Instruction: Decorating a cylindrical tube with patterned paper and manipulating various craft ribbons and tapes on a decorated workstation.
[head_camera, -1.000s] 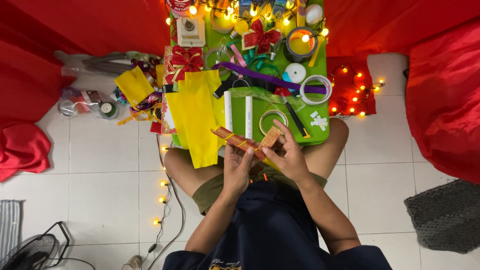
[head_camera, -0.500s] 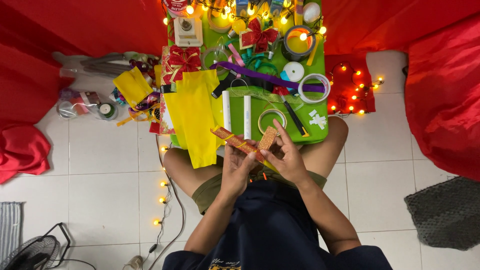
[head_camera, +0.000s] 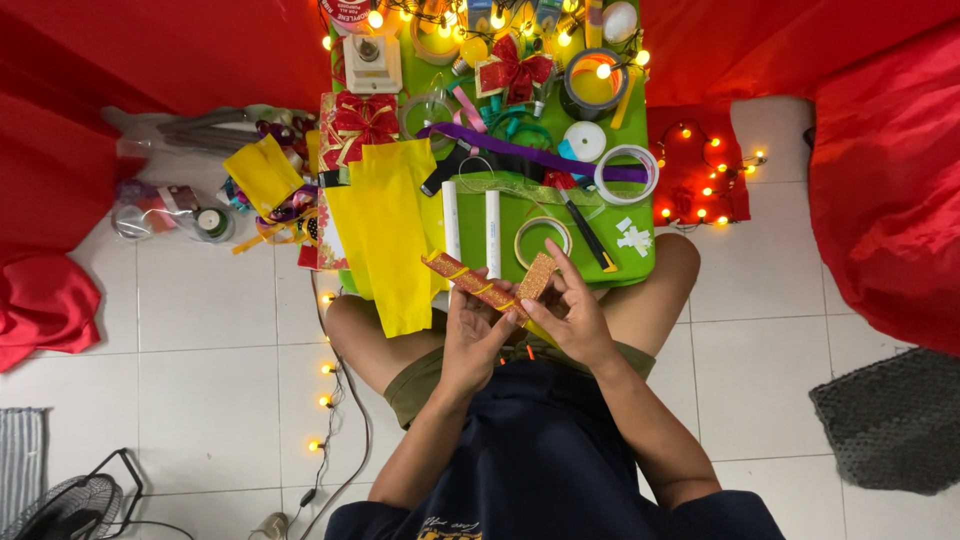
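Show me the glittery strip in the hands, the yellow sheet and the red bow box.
glittery strip (head_camera: 470, 282), head view, middle of its straight part
yellow sheet (head_camera: 388, 235), head view, centre of the sheet
red bow box (head_camera: 362, 120), head view, knot of the bow

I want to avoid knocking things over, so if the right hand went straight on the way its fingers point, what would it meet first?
Probably the round roll of tape lying on the green table: the right hand points up toward it past the glittery gold strip it holds. Depth is unclear.
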